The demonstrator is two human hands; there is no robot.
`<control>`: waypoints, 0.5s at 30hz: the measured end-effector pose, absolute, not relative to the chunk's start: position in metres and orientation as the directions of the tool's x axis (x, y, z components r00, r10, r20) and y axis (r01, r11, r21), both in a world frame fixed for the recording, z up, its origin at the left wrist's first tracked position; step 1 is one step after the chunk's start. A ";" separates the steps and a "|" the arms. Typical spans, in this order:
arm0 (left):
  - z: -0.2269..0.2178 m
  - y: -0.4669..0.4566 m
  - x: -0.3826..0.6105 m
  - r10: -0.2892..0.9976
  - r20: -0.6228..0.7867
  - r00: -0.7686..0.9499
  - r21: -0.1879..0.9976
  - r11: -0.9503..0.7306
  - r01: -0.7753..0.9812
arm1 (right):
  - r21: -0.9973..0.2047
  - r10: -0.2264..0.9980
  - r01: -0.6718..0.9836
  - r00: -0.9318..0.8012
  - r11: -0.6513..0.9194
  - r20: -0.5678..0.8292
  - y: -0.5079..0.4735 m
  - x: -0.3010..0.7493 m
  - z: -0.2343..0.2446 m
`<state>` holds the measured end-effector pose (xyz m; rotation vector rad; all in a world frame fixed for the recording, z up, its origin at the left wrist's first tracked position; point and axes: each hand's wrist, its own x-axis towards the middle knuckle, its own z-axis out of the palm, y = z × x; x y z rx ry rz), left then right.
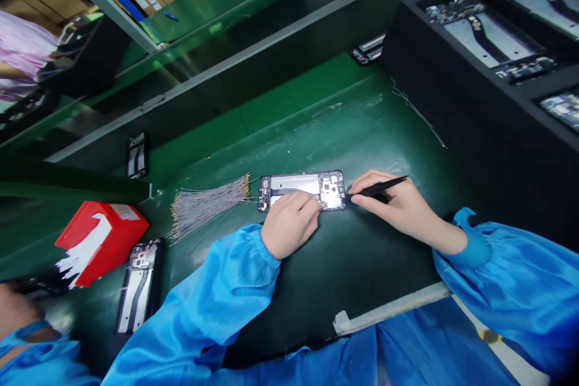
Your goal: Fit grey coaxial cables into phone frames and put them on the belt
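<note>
A dark green surface (344, 126) carries a black phone frame (289, 182) with a silver plate, beside grey wires (205, 205) tipped in gold. Bright blue sleeves (217, 295), a black tool (382, 186); a red-and-white box (102, 235) near the left edge, a black tray (452, 90) at right.

Four loose phone frames (294, 183), one black tool (384, 184)

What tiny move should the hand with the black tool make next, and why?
Probably a slight slide of the black tool leftward onto the phone frame. The right hand holds it like a pen, tip just at the frame's right end, while the left hand presses the frame onto the green mat.
</note>
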<state>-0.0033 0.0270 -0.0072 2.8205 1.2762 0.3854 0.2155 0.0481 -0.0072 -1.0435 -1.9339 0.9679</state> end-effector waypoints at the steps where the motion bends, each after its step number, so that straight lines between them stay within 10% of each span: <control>1: -0.008 0.027 -0.002 0.753 0.227 0.618 0.141 -0.653 0.744 | -0.852 0.880 0.348 -0.411 0.392 0.237 0.048 0.215 -0.007; 15: -0.009 0.026 0.000 0.776 0.237 0.584 0.231 -0.629 0.742 | -0.843 0.876 0.372 -0.431 0.389 0.214 0.049 0.214 -0.007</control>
